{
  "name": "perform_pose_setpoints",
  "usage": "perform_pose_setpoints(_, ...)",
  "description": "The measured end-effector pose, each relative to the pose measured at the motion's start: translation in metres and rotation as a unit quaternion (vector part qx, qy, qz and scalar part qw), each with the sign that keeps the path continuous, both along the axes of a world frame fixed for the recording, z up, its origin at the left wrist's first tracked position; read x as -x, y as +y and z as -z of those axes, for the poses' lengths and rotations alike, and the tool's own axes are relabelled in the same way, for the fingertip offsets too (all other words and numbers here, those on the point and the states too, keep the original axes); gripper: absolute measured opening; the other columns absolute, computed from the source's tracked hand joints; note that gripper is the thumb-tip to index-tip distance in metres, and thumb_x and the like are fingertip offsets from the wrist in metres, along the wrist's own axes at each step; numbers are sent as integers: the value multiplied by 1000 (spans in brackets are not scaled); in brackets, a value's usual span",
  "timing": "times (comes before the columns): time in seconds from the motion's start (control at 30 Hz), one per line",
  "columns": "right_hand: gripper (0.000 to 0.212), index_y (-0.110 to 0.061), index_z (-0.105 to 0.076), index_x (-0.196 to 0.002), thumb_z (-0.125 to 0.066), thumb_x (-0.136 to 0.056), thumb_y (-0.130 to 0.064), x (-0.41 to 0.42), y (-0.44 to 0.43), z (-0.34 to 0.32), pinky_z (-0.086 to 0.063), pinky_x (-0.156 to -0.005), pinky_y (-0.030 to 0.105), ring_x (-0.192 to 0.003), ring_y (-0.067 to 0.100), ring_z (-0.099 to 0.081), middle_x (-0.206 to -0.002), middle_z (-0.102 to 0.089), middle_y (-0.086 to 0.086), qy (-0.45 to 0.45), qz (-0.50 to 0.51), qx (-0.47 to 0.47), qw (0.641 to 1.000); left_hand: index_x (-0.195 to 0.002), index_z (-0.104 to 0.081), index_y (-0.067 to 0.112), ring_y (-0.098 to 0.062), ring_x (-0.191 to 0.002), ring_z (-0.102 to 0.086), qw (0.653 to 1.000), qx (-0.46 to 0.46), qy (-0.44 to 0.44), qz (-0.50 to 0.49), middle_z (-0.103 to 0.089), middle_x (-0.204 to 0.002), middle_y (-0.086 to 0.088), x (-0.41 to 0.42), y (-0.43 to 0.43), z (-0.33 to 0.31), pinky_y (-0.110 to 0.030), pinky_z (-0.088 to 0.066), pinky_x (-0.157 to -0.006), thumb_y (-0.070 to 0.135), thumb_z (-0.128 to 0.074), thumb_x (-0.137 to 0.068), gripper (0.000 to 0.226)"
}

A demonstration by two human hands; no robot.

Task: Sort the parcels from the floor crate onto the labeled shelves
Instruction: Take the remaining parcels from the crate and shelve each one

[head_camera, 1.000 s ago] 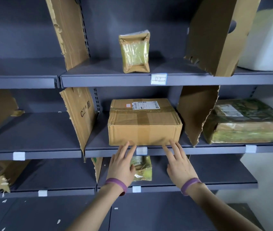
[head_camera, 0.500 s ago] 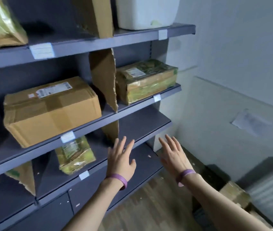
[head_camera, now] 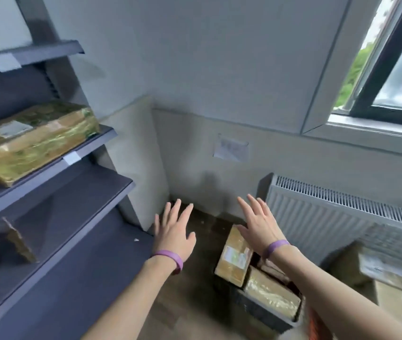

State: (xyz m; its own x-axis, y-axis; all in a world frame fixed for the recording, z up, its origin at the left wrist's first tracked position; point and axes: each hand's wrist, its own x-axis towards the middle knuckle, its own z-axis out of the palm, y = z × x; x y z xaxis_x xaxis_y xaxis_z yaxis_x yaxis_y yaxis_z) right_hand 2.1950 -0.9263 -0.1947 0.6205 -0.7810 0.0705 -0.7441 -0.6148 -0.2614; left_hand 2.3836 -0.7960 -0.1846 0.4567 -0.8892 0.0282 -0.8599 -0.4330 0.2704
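A dark floor crate (head_camera: 260, 309) stands low at centre right with taped cardboard parcels in it. One brown parcel (head_camera: 234, 261) with a white label stands on edge; a second parcel (head_camera: 271, 294) wrapped in shiny tape lies beside it. My left hand (head_camera: 174, 230) hovers over the floor left of the crate, fingers spread, holding nothing. My right hand (head_camera: 258, 224) hangs above the crate's far end with straight fingers, empty. The grey labeled shelves (head_camera: 72, 153) fill the left side. A tape-wrapped parcel (head_camera: 33, 138) lies on the middle shelf.
A white radiator (head_camera: 330, 217) lines the wall at right under a window (head_camera: 391, 69). A cardboard box (head_camera: 391, 273) sits at the far right. A torn cardboard divider (head_camera: 18, 239) stands on a lower shelf. Wooden floor shows between shelves and crate.
The view has swung right and down, away from the shelves toward the floor crate. Both hands left the brown box on the shelf and now reach out over the crate, still empty.
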Motion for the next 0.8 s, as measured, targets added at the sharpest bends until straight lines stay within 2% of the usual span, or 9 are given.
perform_pose_setpoints(0.2, 71, -20, -10, -154, -49, -96, -33, 66, -40, 9, -7, -120, 38, -146, 30, -8, -160, -11, 10, 17, 56, -7, 998, -149, -11, 39, -19, -147, 10, 997, -18, 2, 78, 3, -160, 7, 55, -69, 4, -48, 1, -119, 32, -48, -93, 68)
perform_pose_setpoints(0.4, 70, -20, -9, -154, -48, -95, -30, 86, -70, 35, -6, -120, 38, -146, 29, -6, -160, -11, 10, 36, 92, -39, 994, -150, -12, 38, -19, -147, 11, 991, -44, 22, 122, 3, -160, 7, 65, -123, 30, -46, 6, -116, 30, -48, -94, 67)
perform_pose_setpoints(0.57, 71, -21, -8, -154, -48, -96, -33, 76, -107, 58, -7, -120, 38, -147, 29, -7, -160, -10, 9, 84, 111, -58, 989, -150, -13, 38, -19, -147, 10, 987, -71, 46, 138, 2, -161, 6, 50, -170, 61, -46, 5, -116, 29, -48, -94, 66)
perform_pose_setpoints(0.8, 70, -20, -8, -154, -47, -96, -28, 26, -165, 101, -9, -121, 40, -147, 29, -6, -160, -9, 9, 133, 90, -108, 981, -150, -12, 37, -20, -147, 9, 984, -113, 63, 121, 1, -161, 5, 12, -225, 111, -47, 3, -117, 29, -48, -94, 66)
